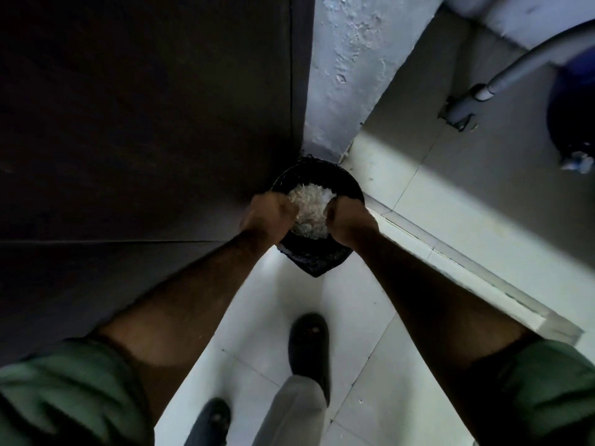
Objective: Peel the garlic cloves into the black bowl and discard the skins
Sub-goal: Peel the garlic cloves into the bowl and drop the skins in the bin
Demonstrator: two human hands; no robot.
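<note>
Green rolled sleeves (74, 391) frame both forearms; left hand (269, 212) and right hand (349, 220), each grip curled, clutch papery white garlic skins (309, 207) over a black-lined bin (317, 252) on tiled floor (370, 365).

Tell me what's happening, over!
Left hand and right hand both grip bin bag. Garlic skins piled inside. Nothing blocking.

Grey pipe (528, 67), blue drum (571, 101)
</note>
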